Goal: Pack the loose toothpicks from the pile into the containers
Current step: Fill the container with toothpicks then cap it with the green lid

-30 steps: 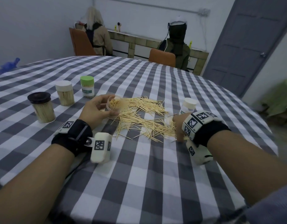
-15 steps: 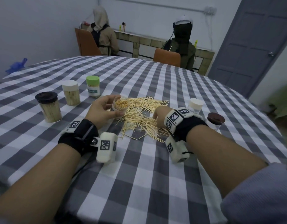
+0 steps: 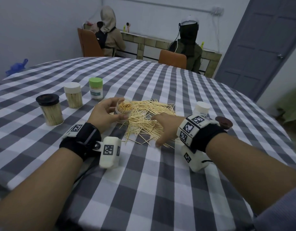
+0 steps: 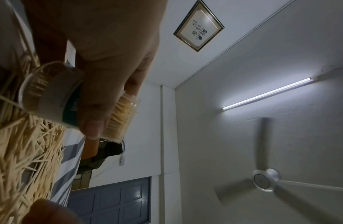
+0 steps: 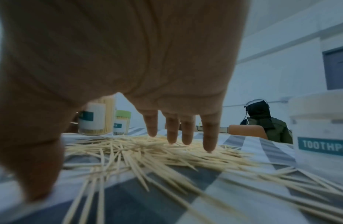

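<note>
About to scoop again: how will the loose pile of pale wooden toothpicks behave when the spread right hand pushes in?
The pile of pale wooden toothpicks lies crisscrossed, so sticks will probably slide and scatter under the right hand. They look thin, round and light: likely to roll on the checked tablecloth.

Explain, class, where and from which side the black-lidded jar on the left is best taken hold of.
Probably by the clear cylindrical wall of the black-lidded jar, below its wider lid, with fingers wrapped from the side. It stands upright on the checked tablecloth, apart from the white-lidded jar, so its near and left sides are free. The overhanging lid should stop upward slipping.
</note>
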